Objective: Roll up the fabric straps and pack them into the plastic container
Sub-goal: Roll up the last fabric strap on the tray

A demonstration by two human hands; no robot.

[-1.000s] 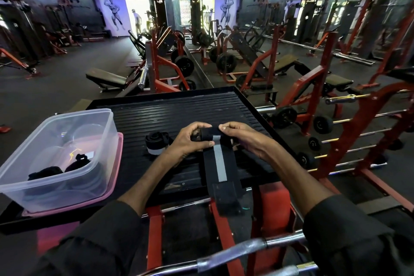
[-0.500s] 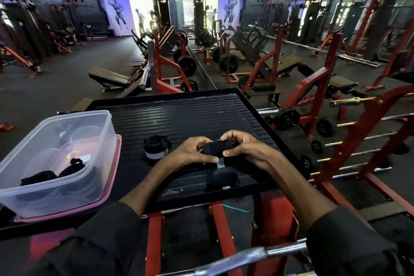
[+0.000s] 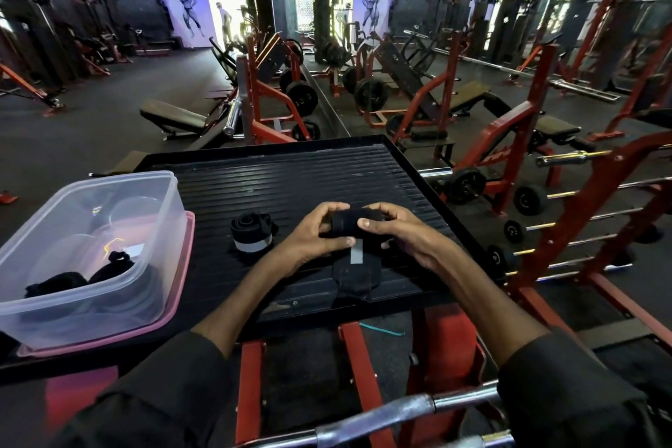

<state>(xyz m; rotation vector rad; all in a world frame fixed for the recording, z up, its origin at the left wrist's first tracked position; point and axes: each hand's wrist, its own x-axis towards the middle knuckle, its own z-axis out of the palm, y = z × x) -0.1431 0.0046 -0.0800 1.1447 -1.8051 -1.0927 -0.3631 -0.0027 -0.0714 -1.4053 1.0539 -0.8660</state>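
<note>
The loose tail of the fabric strap [image 3: 354, 276] is shorter than a second ago. Then it hung past the near edge of the black ribbed platform [image 3: 291, 175]; now it ends on the platform, and the roll between the hands is thicker. The platform fills the middle of the view, with red gym frames [image 3: 509, 142] far behind it and to the right. On its left side the clear plastic container [image 3: 72, 215] stands open on a pink lid [image 3: 183, 265], with dark fabric bundles [image 3: 109, 264] lying at its near end. The left hand [image 3: 309, 233] and the right hand [image 3: 400, 233] are close together near the platform's middle. Each has its thumb and fingers curled round one end of the roll, with the thumbs on the near face. Just left of the left hand and apart from it, a finished rolled strap [image 3: 251, 235] with a grey band sits on the platform, between the hands and the container. A grey stripe [image 3: 355, 255] shows on the tail just near of the roll.
</note>
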